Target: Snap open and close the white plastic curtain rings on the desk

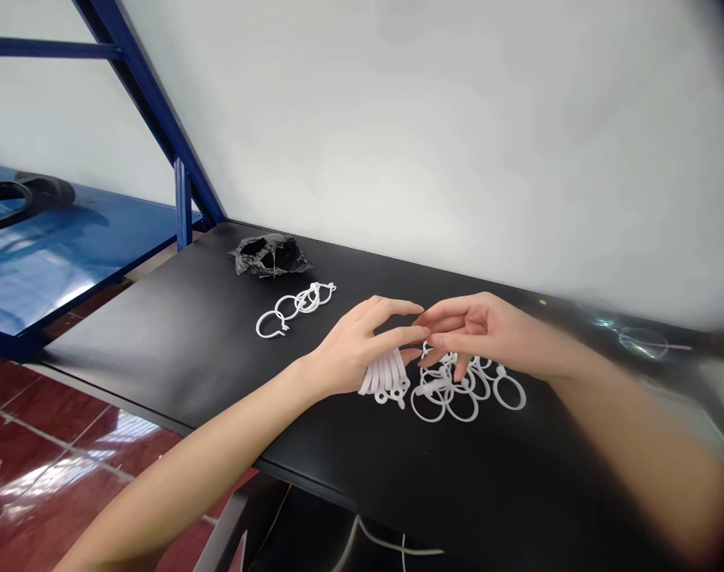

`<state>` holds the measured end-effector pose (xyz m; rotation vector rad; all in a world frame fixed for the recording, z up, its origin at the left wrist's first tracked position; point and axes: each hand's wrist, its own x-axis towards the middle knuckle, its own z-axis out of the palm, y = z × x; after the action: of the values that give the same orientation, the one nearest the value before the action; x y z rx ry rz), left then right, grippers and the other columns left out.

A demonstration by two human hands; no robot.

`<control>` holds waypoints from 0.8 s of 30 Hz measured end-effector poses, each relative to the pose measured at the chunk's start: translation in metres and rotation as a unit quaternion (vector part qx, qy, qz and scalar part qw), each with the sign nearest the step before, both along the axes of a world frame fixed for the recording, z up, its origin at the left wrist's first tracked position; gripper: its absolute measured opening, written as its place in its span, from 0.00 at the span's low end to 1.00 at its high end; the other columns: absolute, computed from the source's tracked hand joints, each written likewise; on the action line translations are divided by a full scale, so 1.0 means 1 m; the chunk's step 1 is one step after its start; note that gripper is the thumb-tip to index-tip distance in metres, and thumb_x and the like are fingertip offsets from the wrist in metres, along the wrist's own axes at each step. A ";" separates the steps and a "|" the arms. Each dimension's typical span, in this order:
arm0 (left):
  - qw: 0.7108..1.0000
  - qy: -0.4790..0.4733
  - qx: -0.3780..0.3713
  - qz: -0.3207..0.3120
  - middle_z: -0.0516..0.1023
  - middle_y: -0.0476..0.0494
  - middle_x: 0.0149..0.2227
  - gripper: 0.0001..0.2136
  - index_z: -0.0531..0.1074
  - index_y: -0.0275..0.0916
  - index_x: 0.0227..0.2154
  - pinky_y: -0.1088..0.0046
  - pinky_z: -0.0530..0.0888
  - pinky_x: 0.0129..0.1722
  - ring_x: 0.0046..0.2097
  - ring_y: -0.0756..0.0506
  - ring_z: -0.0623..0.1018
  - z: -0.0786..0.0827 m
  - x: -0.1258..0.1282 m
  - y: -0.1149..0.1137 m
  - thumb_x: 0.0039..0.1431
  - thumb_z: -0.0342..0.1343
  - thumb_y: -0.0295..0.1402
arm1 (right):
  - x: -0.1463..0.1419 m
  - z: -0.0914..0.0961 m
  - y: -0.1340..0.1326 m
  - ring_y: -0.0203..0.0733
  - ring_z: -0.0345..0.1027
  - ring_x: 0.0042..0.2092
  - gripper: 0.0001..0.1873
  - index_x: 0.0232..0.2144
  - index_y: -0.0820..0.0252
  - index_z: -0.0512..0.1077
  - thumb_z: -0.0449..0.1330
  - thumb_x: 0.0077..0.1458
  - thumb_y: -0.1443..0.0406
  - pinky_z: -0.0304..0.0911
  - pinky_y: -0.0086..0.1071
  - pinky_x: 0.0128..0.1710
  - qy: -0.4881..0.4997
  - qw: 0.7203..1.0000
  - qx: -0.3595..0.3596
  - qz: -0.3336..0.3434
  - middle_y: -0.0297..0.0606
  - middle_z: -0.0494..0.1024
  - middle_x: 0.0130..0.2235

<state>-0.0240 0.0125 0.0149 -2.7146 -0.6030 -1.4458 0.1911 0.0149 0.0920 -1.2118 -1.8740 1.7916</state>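
My left hand (362, 345) is closed around a stack of white plastic rings (389, 379) whose ends stick out below the palm. My right hand (474, 326) hovers over a loose pile of white rings (457, 393) on the black table (176, 334), its fingers curled and meeting the left fingertips. Whether the right fingers pinch a ring I cannot make out. A short chain of linked white rings (293, 308) lies apart to the left.
A crumpled black plastic bag (268, 255) sits near the table's back left corner. A blue metal frame (152, 111) and blue shelf (52, 246) stand to the left. White wall behind; red tiled floor (33, 445) below.
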 end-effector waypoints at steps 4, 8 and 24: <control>1.000 0.003 -0.005 0.000 0.74 0.37 0.48 0.09 0.70 0.39 0.46 0.66 0.75 0.42 0.46 0.45 0.75 0.000 0.002 0.000 0.64 0.55 0.34 | -0.001 -0.004 -0.007 0.46 0.78 0.40 0.11 0.38 0.60 0.75 0.64 0.54 0.60 0.74 0.34 0.34 -0.004 0.998 0.059 -0.036 0.40 0.81 0.36; 0.998 0.032 -0.056 0.003 0.76 0.40 0.43 0.06 0.71 0.38 0.43 0.67 0.72 0.41 0.42 0.46 0.75 -0.004 0.001 0.003 0.65 0.53 0.31 | 0.002 -0.006 -0.020 0.38 0.73 0.32 0.08 0.32 0.58 0.74 0.62 0.55 0.59 0.67 0.31 0.30 -0.125 0.973 0.193 -0.037 0.34 0.78 0.31; 0.994 -0.002 -0.108 -0.034 0.76 0.42 0.35 0.05 0.71 0.36 0.34 0.70 0.70 0.35 0.35 0.48 0.72 0.000 0.001 0.002 0.64 0.55 0.32 | 0.006 -0.029 -0.040 0.37 0.66 0.33 0.05 0.32 0.56 0.70 0.56 0.60 0.64 0.58 0.30 0.31 -0.274 0.915 0.256 0.149 0.32 0.73 0.33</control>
<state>-0.0227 0.0148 0.0148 -2.9230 -0.7137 -1.4810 0.1976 -0.0249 0.0627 -1.3534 -2.7415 0.9872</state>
